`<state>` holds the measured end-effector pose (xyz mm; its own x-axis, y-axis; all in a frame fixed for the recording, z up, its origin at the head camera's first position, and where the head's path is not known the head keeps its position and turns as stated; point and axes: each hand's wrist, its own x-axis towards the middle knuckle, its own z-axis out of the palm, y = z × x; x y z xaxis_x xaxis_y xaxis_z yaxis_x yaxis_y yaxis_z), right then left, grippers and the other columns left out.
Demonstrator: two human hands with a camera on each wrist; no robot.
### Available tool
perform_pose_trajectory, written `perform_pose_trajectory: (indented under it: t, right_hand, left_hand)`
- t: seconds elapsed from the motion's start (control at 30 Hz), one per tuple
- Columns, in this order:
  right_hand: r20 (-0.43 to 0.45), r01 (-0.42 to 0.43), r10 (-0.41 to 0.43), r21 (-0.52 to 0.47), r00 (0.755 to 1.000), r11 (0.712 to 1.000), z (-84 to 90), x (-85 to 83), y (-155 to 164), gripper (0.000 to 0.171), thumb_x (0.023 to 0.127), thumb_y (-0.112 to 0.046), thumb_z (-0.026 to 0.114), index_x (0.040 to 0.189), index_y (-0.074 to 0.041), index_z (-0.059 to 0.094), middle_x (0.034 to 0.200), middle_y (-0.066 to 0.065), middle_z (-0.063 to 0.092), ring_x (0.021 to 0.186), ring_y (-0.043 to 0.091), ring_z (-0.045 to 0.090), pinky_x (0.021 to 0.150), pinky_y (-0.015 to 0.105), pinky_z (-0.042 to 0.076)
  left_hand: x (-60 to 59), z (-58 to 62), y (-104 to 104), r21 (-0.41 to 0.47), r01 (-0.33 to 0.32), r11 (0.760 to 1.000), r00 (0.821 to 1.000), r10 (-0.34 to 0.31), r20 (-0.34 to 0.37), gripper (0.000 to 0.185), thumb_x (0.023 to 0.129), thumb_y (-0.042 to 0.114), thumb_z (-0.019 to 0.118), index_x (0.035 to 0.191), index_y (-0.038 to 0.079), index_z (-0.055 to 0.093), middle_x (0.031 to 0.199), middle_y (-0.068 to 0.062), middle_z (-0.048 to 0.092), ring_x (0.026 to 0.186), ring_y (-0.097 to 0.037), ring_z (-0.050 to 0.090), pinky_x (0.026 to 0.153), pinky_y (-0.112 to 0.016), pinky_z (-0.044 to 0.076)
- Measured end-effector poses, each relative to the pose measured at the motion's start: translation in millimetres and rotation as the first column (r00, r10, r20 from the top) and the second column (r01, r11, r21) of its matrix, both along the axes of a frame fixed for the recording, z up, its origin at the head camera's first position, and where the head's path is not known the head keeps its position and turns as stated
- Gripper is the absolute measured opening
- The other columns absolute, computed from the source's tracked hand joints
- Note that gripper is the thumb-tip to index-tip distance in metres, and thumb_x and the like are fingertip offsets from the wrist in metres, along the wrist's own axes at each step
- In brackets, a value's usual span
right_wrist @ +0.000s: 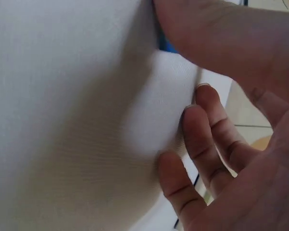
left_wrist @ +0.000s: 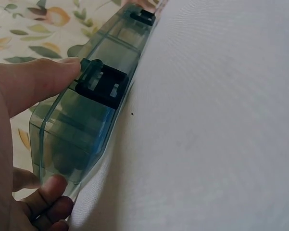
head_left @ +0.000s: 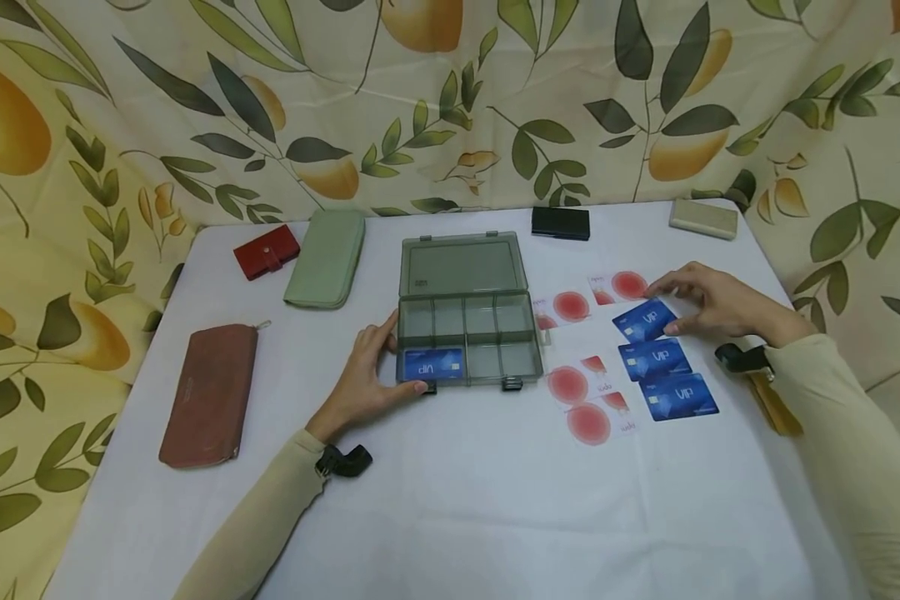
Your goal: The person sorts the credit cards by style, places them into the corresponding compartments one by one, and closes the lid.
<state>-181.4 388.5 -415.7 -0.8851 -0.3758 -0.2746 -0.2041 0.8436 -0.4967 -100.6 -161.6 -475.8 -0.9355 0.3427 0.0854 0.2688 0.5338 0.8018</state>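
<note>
A translucent grey-green compartment box [head_left: 504, 360] stands with its lid [head_left: 461, 267] folded back. Its front left compartment contains a blue VIP card [head_left: 433, 364]. My left hand [head_left: 363, 371] grips the box's front left corner, thumb at a black latch [left_wrist: 103, 84] and fingers round the side in the left wrist view. On the right, my right hand [head_left: 708, 304] pinches the topmost blue VIP card [head_left: 643, 321] between thumb and fingers. Two more, a middle VIP card [head_left: 654, 360] and a lower VIP card [head_left: 680, 397], lie just below it. The right wrist view mostly hides the card behind the thumb.
Several white cards with red circles, such as a pink-red card [head_left: 588, 423], lie right of the box. Around them are a brown wallet [head_left: 210, 396], green wallet [head_left: 326, 258], red wallet [head_left: 266, 252], black case [head_left: 560, 223], beige case [head_left: 703, 219] and mustard item [head_left: 776, 406].
</note>
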Motion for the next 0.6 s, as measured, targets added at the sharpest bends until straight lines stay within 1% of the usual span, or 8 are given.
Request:
perform_pose_trajectory:
  t: [0.1,0.17,0.23,0.33,0.4,0.5,0.57,0.6]
  right_hand:
    - [-0.007,0.007,-0.007,0.013,1.000,1.000,-1.1,0.4,0.6,0.055,0.080,-0.020,0.095,0.126,-0.005,0.068,0.127,0.021,0.055,0.119,0.043,0.051,0.102,0.065,0.043]
    - [-0.007,0.019,-0.019,0.030,1.000,0.999,-0.2,1.0,0.7,0.055,0.079,-0.020,0.096,0.120,-0.004,0.064,0.122,0.020,0.057,0.116,0.041,0.052,0.099,0.061,0.045]
    - [-0.012,0.032,-0.031,0.040,0.999,0.999,1.1,2.3,1.3,0.054,0.079,-0.020,0.095,0.115,-0.004,0.058,0.116,0.018,0.059,0.109,0.037,0.054,0.092,0.050,0.049]
    - [-0.044,0.048,-0.048,0.013,0.998,0.999,3.4,8.2,4.2,0.046,0.082,-0.013,0.092,0.109,-0.005,0.056,0.105,0.012,0.064,0.096,0.023,0.056,0.081,0.030,0.046]
    - [-0.046,0.058,-0.059,-0.024,0.997,0.998,5.9,12.9,7.2,0.039,0.087,-0.010,0.088,0.111,-0.004,0.057,0.108,0.016,0.067,0.095,0.022,0.059,0.075,0.018,0.043]
    - [-0.046,0.095,-0.101,-0.117,0.994,0.989,14.9,21.3,7.4,0.038,0.093,-0.006,0.081,0.123,-0.002,0.058,0.121,0.023,0.067,0.095,0.013,0.063,0.077,0.009,0.044]
    - [-0.031,0.152,-0.161,-0.191,0.987,0.970,25.1,25.1,-1.4,0.044,0.098,-0.007,0.076,0.136,-0.002,0.054,0.125,0.016,0.069,0.094,0.014,0.069,0.078,0.008,0.047]
    - [-0.042,0.176,-0.191,-0.235,0.981,0.956,30.0,27.0,-8.9,0.049,0.099,-0.007,0.075,0.142,-0.003,0.053,0.120,0.010,0.071,0.089,0.009,0.070,0.079,0.008,0.047]
  left_hand:
    - [3.1,-0.5,-0.6,0.003,-0.001,1.000,1.000,0.001,-0.005,0.115,0.078,0.036,0.091,0.169,0.010,0.026,0.116,-0.010,0.051,0.111,-0.027,0.040,0.103,-0.049,0.036]
    - [4.4,-1.3,-0.9,-0.002,-0.002,1.000,1.000,0.002,-0.011,0.115,0.078,0.035,0.091,0.169,0.009,0.026,0.116,-0.010,0.051,0.111,-0.027,0.040,0.104,-0.048,0.036]
    - [5.1,-1.6,-1.0,0.000,-0.001,1.000,1.000,0.001,-0.016,0.115,0.078,0.035,0.090,0.169,0.009,0.026,0.116,-0.010,0.051,0.111,-0.027,0.040,0.104,-0.049,0.036]
    - [4.8,-2.0,-0.6,-0.002,0.001,1.000,1.000,-0.001,-0.019,0.114,0.078,0.034,0.090,0.169,0.009,0.026,0.116,-0.010,0.051,0.112,-0.027,0.040,0.104,-0.049,0.036]
    - [4.0,-2.4,-0.7,0.000,0.005,1.000,1.000,-0.005,-0.022,0.115,0.078,0.035,0.090,0.169,0.009,0.026,0.117,-0.010,0.051,0.112,-0.027,0.041,0.104,-0.049,0.037]
    - [1.3,-2.8,-1.5,-0.003,0.011,1.000,1.000,-0.011,-0.027,0.115,0.079,0.036,0.090,0.169,0.009,0.025,0.117,-0.010,0.051,0.112,-0.027,0.041,0.105,-0.049,0.037]
    - [-0.7,-2.5,-2.1,0.001,0.012,1.000,1.000,-0.012,-0.025,0.115,0.079,0.037,0.090,0.170,0.009,0.024,0.117,-0.011,0.051,0.113,-0.027,0.041,0.105,-0.049,0.037]
    - [-1.7,-2.2,-2.3,0.001,0.013,1.000,1.000,-0.013,-0.025,0.115,0.079,0.036,0.090,0.170,0.010,0.024,0.117,-0.011,0.051,0.113,-0.027,0.041,0.105,-0.049,0.037]
